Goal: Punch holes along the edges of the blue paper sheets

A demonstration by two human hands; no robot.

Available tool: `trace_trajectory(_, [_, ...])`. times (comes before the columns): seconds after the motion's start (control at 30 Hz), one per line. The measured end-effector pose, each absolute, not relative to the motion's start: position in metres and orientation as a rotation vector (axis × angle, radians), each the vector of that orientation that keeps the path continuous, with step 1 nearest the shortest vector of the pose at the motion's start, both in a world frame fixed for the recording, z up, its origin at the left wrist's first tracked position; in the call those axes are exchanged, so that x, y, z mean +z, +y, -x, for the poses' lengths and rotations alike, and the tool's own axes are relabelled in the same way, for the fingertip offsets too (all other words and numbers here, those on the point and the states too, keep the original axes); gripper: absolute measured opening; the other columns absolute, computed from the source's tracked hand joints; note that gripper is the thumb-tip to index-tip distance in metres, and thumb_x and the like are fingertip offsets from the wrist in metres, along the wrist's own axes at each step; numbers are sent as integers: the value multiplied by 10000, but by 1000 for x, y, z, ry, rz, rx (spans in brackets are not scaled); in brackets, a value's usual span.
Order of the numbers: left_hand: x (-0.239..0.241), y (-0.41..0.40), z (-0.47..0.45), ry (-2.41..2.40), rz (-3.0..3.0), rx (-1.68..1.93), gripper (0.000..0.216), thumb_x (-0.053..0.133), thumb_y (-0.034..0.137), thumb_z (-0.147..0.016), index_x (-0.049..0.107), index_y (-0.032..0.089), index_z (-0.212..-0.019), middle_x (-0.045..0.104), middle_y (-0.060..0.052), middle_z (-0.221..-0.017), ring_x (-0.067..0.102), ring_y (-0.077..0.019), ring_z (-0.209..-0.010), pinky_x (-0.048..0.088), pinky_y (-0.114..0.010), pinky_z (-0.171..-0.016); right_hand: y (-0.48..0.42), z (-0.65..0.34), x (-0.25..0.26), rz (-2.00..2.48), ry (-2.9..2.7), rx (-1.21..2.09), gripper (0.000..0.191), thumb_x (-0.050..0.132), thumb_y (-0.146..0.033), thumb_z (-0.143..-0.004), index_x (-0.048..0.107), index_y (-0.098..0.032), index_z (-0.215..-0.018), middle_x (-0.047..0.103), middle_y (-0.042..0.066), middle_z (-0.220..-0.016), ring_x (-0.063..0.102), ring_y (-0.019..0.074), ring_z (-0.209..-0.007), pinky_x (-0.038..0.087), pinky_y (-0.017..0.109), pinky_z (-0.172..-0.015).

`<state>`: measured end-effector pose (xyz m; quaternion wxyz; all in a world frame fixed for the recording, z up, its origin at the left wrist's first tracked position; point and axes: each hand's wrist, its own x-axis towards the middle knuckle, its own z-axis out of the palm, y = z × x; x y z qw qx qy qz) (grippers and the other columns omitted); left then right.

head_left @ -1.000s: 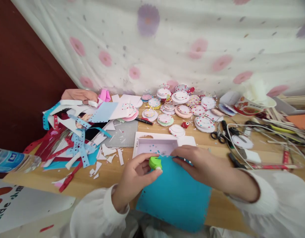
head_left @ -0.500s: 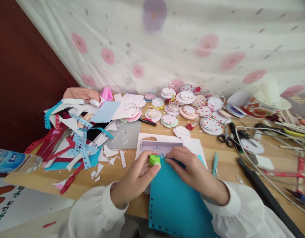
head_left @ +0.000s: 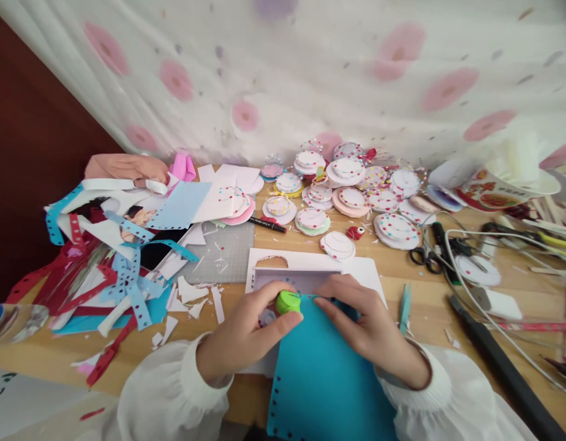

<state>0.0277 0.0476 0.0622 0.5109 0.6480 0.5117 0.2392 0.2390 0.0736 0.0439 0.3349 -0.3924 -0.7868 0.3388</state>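
My left hand [head_left: 246, 334] pinches a small green hole punch [head_left: 288, 302] against the top left corner of a blue foam sheet [head_left: 324, 383]. My right hand [head_left: 366, 324] lies on the sheet's top edge, fingers pressing it down and gripping it. A row of punched holes runs down the sheet's left edge. Just behind the punch stands a shallow white box [head_left: 301, 275] with coloured dots inside it.
Strips and scraps of punched blue, red and white paper [head_left: 117, 257] pile up at the left. Several dotted round paper discs [head_left: 347, 202] cover the back of the wooden table [head_left: 421, 306]. Scissors [head_left: 425, 254], cables, a black marker [head_left: 268, 225] and a bowl [head_left: 489, 190] lie to the right.
The view has tilted down and shifted a little. Both hands stay on the punch and the blue sheet, which has turned more upright compared with a second ago.
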Motion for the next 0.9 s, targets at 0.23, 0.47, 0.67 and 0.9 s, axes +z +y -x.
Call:
trace_trajectory(0.23, [65, 51, -30, 1194, -1569, 509, 334, 454, 464, -911, 493, 220, -1136, 581, -20, -941, 571, -155, -825, 473, -231, -657, 74, -237, 39, 1047, -2032, 959, 163, 514, -210, -906, 642, -161, -819, 579, 50, -698, 502, 185, -692, 391, 312, -632])
trace_trajectory(0.47, [70, 49, -31, 1246, -1589, 542, 327, 450, 439, -920, 457, 218, -1162, 577, -26, -967, 563, -151, -839, 464, -231, -680, 82, -233, 44, 987, -1980, 1025, 120, 542, -196, -890, 646, -169, -834, 627, 42, -740, 541, 175, -734, 416, 305, -685])
trace_trajectory(0.67, [62, 45, -31, 1311, -1449, 721, 280, 435, 466, -923, 493, 233, -1066, 523, 14, -804, 533, -126, -716, 440, -212, -596, 84, -230, 47, 987, -1940, 1023, 110, 545, -191, -884, 644, -171, -841, 637, 40, -768, 555, 165, -729, 422, 294, -676])
trace_trajectory(0.9, [56, 43, -29, 1306, -1535, 632, 327, 468, 443, -913, 477, 253, -1179, 598, -29, -1033, 581, -178, -914, 474, -258, -743, 84, -230, 46, 982, -1916, 1028, 97, 555, -187, -878, 637, -179, -828, 643, 30, -761, 563, 159, -725, 434, 284, -675])
